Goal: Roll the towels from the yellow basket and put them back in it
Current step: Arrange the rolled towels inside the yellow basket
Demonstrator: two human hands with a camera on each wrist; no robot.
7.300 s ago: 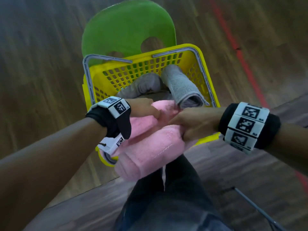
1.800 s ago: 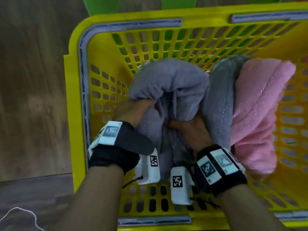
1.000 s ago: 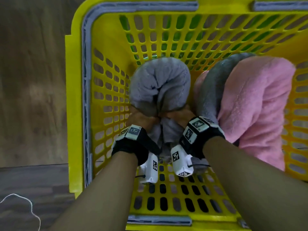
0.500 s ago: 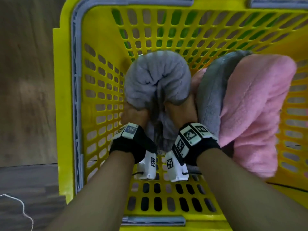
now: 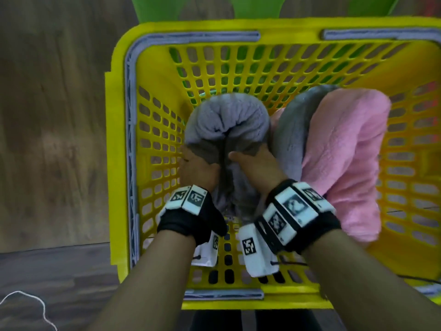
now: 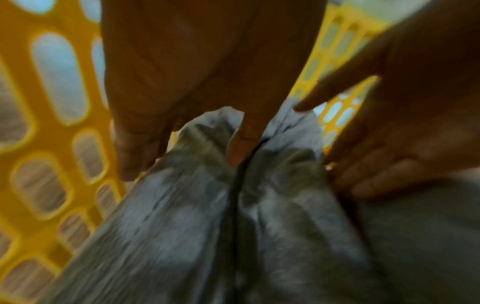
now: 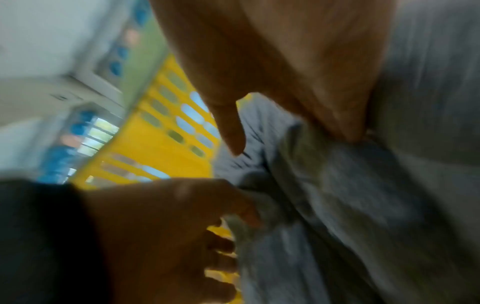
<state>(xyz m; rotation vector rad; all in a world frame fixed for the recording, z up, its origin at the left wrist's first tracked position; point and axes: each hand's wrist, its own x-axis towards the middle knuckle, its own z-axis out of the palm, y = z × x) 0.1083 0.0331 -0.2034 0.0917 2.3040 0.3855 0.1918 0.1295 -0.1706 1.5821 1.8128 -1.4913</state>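
The yellow basket (image 5: pixel 119 130) holds a rolled grey towel (image 5: pixel 226 120) standing on end near its far-left wall. My left hand (image 5: pixel 198 166) lies on the roll's left side and my right hand (image 5: pixel 255 161) on its right side. In the left wrist view the left thumb (image 6: pixel 244 148) presses into the seam of the grey towel (image 6: pixel 182 226), with the fingers straight beside it. In the right wrist view the right hand's fingers (image 7: pixel 337 107) are slid flat against the grey towel (image 7: pixel 337 205). A second grey towel (image 5: pixel 291 130) and a pink towel (image 5: pixel 346 151) lean on the right.
Grey handles (image 5: pixel 130 139) lie folded along the basket rim. A green chair (image 5: pixel 155 8) stands behind the basket on the wooden floor. A white cord (image 5: pixel 35 304) lies at the lower left. My dark trousers (image 5: pixel 238 321) show below the basket's near edge.
The pink towel has gone from my hands into the basket's right side. Over the last second both hands shifted along the grey roll, and my fingers now lie straighter on it.
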